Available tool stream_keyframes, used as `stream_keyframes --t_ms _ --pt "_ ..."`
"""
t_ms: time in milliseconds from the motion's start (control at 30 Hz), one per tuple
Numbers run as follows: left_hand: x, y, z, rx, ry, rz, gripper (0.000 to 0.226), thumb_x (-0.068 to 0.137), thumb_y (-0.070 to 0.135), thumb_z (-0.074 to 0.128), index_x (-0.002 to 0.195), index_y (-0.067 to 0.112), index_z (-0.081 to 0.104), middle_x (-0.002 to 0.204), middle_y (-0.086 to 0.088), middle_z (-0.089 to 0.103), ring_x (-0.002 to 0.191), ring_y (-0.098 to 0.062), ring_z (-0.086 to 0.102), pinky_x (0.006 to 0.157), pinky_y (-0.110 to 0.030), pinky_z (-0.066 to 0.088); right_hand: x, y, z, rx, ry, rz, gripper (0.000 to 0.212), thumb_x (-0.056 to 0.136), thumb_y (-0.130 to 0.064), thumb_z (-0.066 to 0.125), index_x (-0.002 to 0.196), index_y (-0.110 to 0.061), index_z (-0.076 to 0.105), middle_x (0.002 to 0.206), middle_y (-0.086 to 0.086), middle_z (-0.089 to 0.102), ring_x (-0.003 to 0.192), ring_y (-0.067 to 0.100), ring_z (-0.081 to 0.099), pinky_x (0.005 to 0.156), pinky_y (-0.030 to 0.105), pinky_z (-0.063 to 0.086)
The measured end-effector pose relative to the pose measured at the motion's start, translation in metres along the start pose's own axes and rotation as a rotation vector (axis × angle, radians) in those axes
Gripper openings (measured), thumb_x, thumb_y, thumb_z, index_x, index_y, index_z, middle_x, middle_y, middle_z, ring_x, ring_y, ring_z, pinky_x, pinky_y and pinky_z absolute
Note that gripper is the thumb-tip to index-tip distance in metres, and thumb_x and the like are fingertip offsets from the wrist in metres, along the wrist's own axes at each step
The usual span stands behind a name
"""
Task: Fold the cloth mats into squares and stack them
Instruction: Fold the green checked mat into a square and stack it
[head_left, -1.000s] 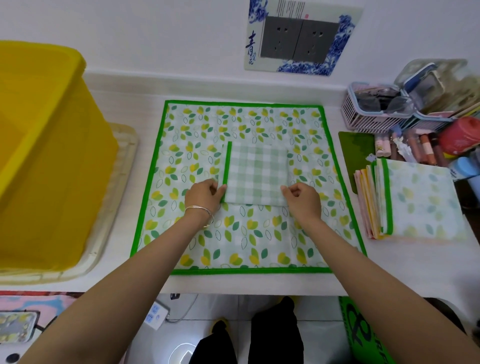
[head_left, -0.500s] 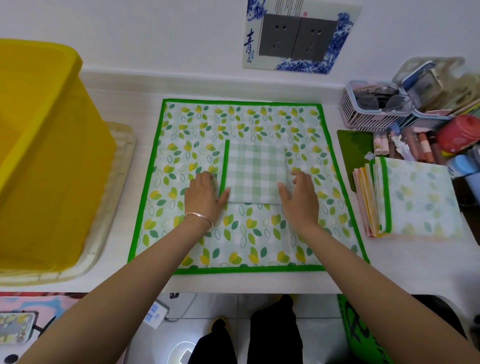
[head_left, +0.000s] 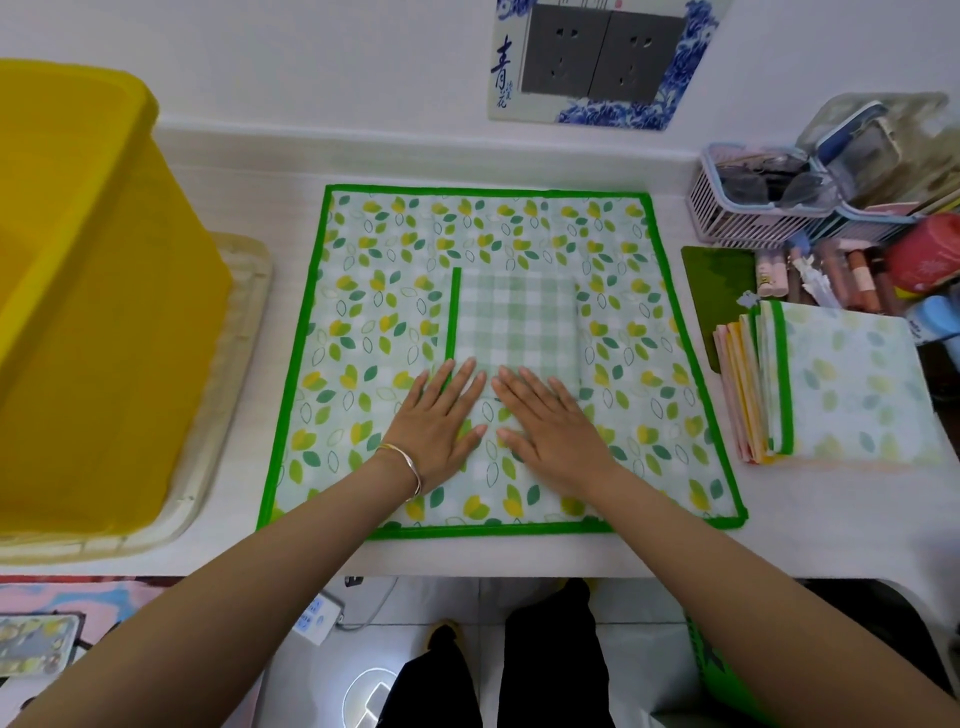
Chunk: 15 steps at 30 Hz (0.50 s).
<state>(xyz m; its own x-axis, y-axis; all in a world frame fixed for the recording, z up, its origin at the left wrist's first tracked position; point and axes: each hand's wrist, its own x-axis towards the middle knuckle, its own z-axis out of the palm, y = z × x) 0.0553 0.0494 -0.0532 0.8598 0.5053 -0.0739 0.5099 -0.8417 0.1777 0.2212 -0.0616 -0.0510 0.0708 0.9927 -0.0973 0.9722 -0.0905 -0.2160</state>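
The folded checked mat (head_left: 514, 322) lies at the centre of the big leaf-print mat (head_left: 374, 322), which is spread flat on the white table (head_left: 831, 509). It is close to square, a shade longer from 12 to 6 o'clock. Its bright green bound edge runs straight along the 9 o'clock side, and the 3 o'clock side looks like a soft fold. The cloth is thin, pale green-and-white gingham; the mat beneath is printed with yellow and green leaves and trimmed in green tape.

Both hands lie flat on the near edge of the checked mat, side by side, gripping nothing. The left hand (head_left: 441, 415), with a thin metal bangle (head_left: 408, 462) at its wrist, covers the 7 o'clock corner, and the right hand (head_left: 550, 421) presses just beside it, fingers straight and pointing to 12.

A second ago both hands pinched the near corners; half a second ago they sat spread apart at those corners. Now they have closed in to the middle.

At 3 o'clock sits a stack of folded mats (head_left: 841, 384), their layered edges facing 9. A yellow plastic bin (head_left: 88, 312) stands at 9 o'clock on a beige tray (head_left: 228, 415).
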Motion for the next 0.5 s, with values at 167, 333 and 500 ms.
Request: stream_keyframes --t_ms 167,333,500 --pt "0.0 0.003 -0.009 -0.016 -0.044 -0.023 0.081 0.073 0.064 -0.027 0.146 0.034 -0.007 0.156 0.002 -0.015 0.145 -0.022 -0.012 0.115 -0.038 -0.012 -0.022 0.031 -0.011 0.004 -0.047 0.054 0.061 0.092 -0.055 0.005 0.147 -0.031 -0.009 0.154 -0.016 -0.014 0.14 -0.002 -0.021 0.115 0.027 -0.017" --pt "0.0 0.008 -0.013 0.02 -0.089 -0.028 0.082 0.067 0.068 -0.03 0.143 0.046 -0.009 0.157 -0.002 -0.014 0.144 -0.026 -0.012 0.116 -0.048 -0.005 -0.037 0.042 -0.016 0.032 -0.073 0.098 0.062 0.09 -0.056 0.002 0.146 -0.032 -0.011 0.154 -0.016 -0.015 0.139 -0.002 -0.02 0.116 0.025 -0.014" --pt "-0.013 -0.009 -0.014 0.02 -0.06 0.001 0.08 0.069 0.066 -0.032 0.142 0.04 -0.01 0.155 0.003 -0.016 0.145 -0.02 -0.012 0.116 -0.04 -0.009 -0.035 0.037 -0.021 0.035 -0.093 0.11 0.069 0.083 -0.06 -0.005 0.145 -0.03 -0.013 0.153 -0.016 -0.017 0.139 -0.001 -0.021 0.114 0.022 -0.016"
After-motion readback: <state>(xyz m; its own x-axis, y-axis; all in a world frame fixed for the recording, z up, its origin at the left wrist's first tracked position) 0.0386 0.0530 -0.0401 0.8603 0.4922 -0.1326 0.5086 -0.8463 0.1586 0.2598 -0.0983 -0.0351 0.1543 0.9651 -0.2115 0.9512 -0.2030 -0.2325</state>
